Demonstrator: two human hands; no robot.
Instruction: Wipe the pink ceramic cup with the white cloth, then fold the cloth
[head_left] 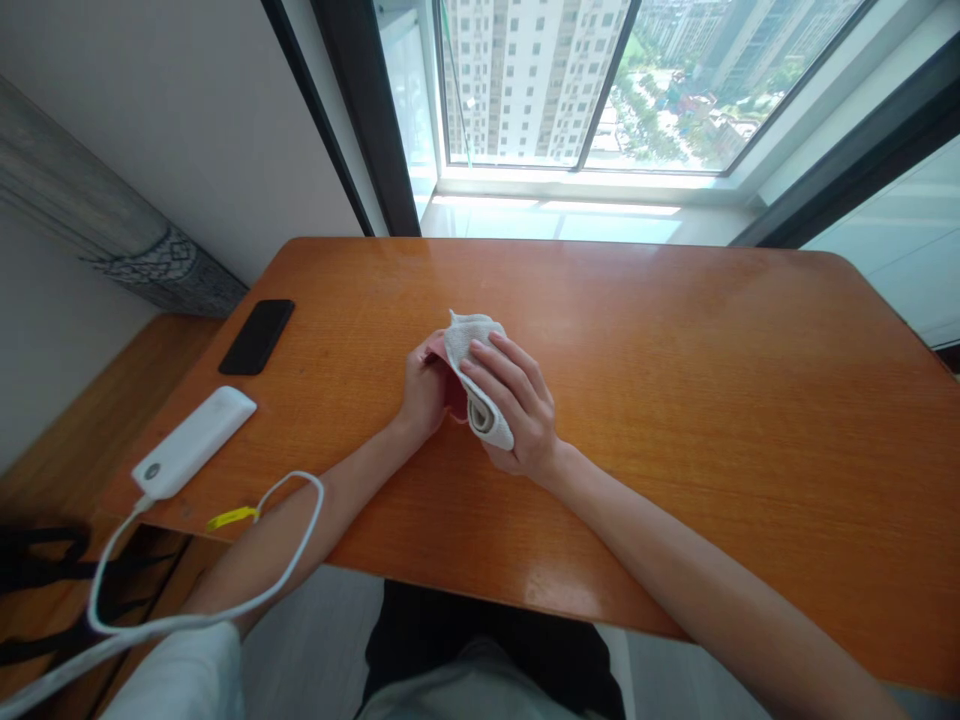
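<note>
A rolled white terry towel point(476, 375) is held up just above the middle of the orange wooden table point(675, 400). A pink-red cloth point(452, 392) shows at its left side, partly tucked behind the towel. My left hand point(424, 390) grips the towel's left side, with the red cloth against its fingers. My right hand point(517, 400) wraps over the towel from the right, its fingers spread across the roll. The towel's lower part is hidden by the fingers.
A black smartphone point(256, 337) and a white power bank point(193, 442) lie at the table's left. A white cable point(202, 622) loops from the power bank past my left forearm, with a yellow tag point(231, 517) nearby. A large window stands beyond the table.
</note>
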